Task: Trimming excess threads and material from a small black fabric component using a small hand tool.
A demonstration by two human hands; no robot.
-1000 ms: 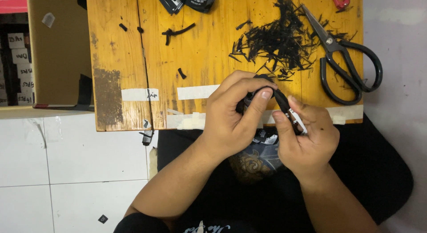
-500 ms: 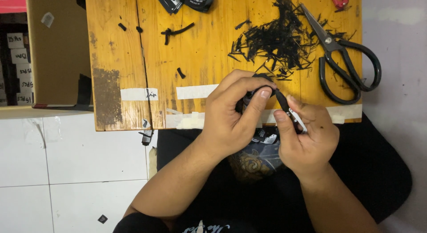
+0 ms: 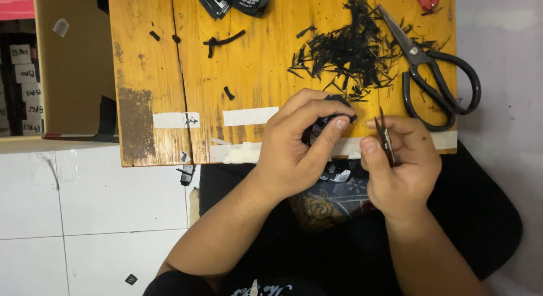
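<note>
My left hand (image 3: 300,143) is closed around a small black piece (image 3: 334,118) at the front edge of the wooden board (image 3: 254,64), thumb and forefinger pinching it. My right hand (image 3: 401,166) grips a small thread snip (image 3: 386,139), its blades pointing up beside the black piece, a short gap between them. More black pieces (image 3: 339,173) with white tags lie on my lap under both hands.
A pile of black trimmings (image 3: 350,50) lies on the board above my hands. Large black scissors (image 3: 435,75) rest at the right. Black items (image 3: 235,1) sit at the top edge. A cardboard box (image 3: 73,64) stands to the left. White floor tiles (image 3: 85,217) lie below.
My right hand has drawn away to the right from my left hand, lifting the snip clear of the black piece. The left hand stays on the piece.
</note>
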